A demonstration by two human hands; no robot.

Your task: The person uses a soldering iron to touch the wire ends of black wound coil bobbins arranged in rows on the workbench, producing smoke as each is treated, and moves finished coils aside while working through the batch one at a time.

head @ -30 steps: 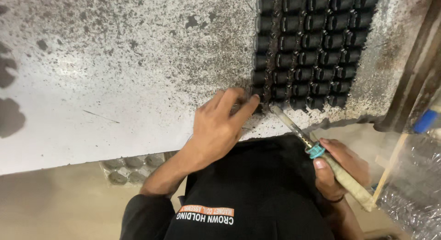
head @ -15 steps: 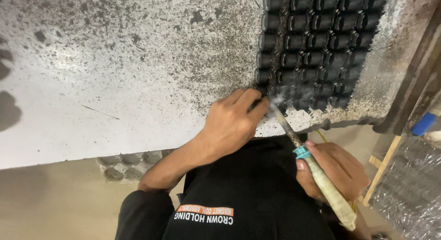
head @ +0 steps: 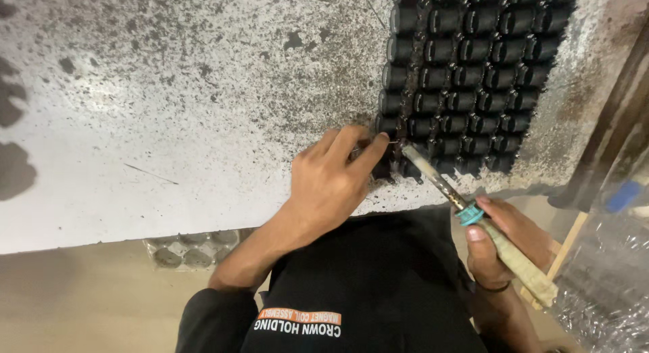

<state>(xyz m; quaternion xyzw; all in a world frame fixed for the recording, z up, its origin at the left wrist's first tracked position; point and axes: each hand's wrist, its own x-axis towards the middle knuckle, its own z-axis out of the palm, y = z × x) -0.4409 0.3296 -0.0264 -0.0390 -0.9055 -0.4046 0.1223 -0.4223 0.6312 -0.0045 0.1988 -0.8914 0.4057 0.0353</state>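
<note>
Fabric of a black garment (head: 378, 285) filled the nearest part of the view, just below the edge of the speckled white table (head: 169, 143). Beside that garment, on the right, the right hand (head: 503, 241) was clenched around the pale wrapped handle of a soldering iron (head: 473, 214), its thumb and forefinger pinching near the teal collar, and the metal shaft slanted up and leftward over the table edge. Further in, the left hand (head: 334, 180) lay palm down on the table with its fingers bent and stretched toward the iron's tip, apparently pinching a thin wire (head: 392, 143) there, though whether anything more was gripped could not be told. Tip and fingertips met at the lower left corner of a block of black cylinders (head: 466, 76), which stood in close rows on the table's right part and ran on to the top of the view. Under the table edge, left of the garment, a clear moulded tray (head: 186, 250) with round pockets peeked out. Right of the cylinders, a dark frame post (head: 608, 130) rose at a slant, with crinkled clear plastic sheeting (head: 608, 285) beside it.
</note>
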